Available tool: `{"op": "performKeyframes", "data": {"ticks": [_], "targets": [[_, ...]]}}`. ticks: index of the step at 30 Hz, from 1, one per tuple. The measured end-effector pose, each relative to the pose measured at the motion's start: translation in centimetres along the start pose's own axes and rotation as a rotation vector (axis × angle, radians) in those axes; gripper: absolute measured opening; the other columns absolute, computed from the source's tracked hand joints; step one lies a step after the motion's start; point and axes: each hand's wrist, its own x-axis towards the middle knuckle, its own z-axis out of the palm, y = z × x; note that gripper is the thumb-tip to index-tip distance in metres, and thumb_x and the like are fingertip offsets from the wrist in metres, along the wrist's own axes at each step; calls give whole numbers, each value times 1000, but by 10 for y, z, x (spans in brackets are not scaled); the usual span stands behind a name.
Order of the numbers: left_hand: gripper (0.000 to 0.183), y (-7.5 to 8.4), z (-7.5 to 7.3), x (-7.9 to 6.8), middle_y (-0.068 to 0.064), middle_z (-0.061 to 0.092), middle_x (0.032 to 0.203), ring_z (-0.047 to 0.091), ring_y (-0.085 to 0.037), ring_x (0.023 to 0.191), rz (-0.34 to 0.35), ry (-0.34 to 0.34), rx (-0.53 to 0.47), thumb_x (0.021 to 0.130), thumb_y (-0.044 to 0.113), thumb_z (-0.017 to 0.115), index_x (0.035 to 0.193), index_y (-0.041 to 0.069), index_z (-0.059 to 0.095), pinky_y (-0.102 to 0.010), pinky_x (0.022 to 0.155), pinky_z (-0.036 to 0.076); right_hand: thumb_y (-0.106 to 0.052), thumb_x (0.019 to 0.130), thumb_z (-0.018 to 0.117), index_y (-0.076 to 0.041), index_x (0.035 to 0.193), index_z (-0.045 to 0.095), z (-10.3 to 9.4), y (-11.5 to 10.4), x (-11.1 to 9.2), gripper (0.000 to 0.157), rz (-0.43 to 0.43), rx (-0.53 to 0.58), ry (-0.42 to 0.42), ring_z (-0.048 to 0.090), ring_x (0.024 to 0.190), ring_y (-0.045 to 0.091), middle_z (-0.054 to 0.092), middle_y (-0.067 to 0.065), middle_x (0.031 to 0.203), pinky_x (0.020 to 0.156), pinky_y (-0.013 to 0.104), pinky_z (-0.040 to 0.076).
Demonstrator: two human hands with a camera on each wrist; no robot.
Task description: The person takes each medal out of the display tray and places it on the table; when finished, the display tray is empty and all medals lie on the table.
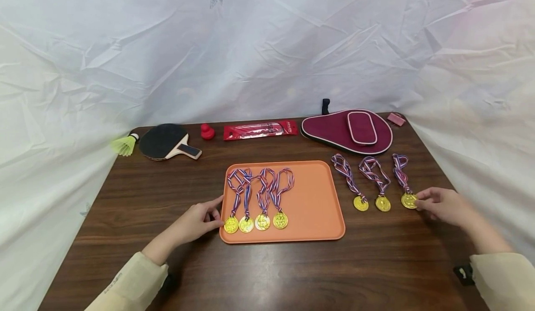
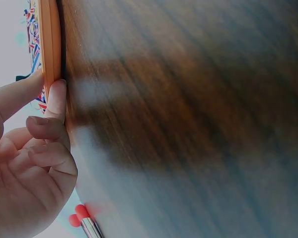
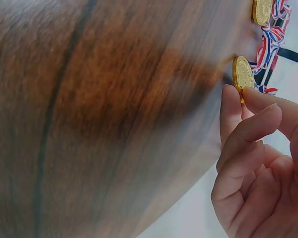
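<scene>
The left hand pinches the nine o'clock rim of a smooth, round-cornered orange tray. At three o'clock from it, near the worktop edge, the right hand pinches a gold medal by its rim; whether the disc is lifted is hard to judge. Two medals lie between; four medals occupy the tray's nine o'clock half, striped ribbons toward twelve. Dark wood grain spans six o'clock; wrinkled white cloth hangs beyond twelve.
</scene>
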Motion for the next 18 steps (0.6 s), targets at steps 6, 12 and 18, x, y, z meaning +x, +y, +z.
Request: {"op": "performKeyframes", "data": {"ticks": [6, 12, 18], "targets": [[67, 1, 0, -1, 6, 56, 73, 46, -11, 52, 4, -3, -4, 82, 21, 66, 138, 4, 32, -23, 45, 37, -37, 87, 56, 4, 104, 56, 1, -2, 2, 45, -8, -7, 2, 54, 59, 16, 62, 6, 77, 50, 31, 39], [67, 0, 0, 0, 5, 56, 74, 46, -12, 53, 11, -2, -9, 82, 21, 66, 138, 4, 32, -24, 45, 37, -35, 86, 57, 5, 100, 59, 2, -1, 3, 43, -5, -23, 13, 55, 58, 16, 62, 6, 75, 50, 31, 40], [67, 0, 0, 0, 5, 56, 73, 46, -11, 52, 11, 2, -4, 82, 21, 66, 137, 4, 33, -23, 45, 37, -32, 85, 59, 7, 99, 59, 3, 1, 5, 42, 17, -12, 10, 56, 58, 16, 63, 8, 75, 52, 32, 42]]}}
